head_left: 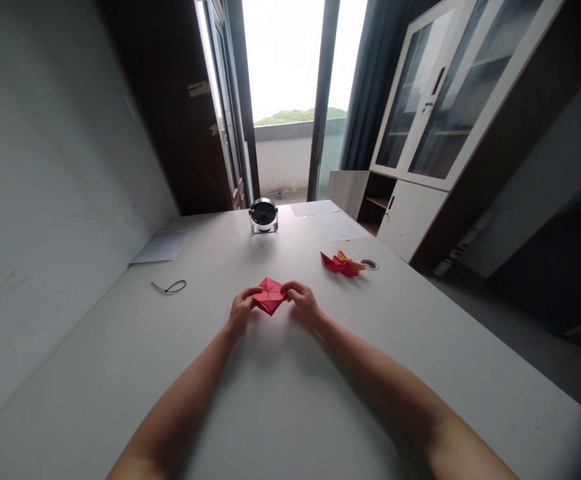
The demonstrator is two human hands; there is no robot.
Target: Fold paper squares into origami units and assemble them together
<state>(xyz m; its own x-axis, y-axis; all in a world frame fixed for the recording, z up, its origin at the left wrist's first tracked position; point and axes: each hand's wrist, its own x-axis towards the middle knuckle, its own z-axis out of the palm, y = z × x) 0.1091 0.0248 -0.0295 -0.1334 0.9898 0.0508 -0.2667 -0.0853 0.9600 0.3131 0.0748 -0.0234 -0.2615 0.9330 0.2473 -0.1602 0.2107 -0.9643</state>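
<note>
A piece of red origami paper [271,295], folded into a creased diamond shape, is held just above the white table [270,400]. My left hand [243,308] pinches its left corner between thumb and fingers. On the opposite corner, my right hand [302,301] grips the paper the same way. Fold lines cross at the middle of the diamond, and layers show along its lower edge. Farther right lie folded red paper pieces [341,265] and an orange folded paper piece [351,261], close together.
A roll of tape [369,265] lies beside the folded pieces. A small black-and-silver round device [263,215] stands at the back. To the left are a black cable tie loop [174,287] and a paper sheet [161,247]. More sheets [337,223] lie at the far right.
</note>
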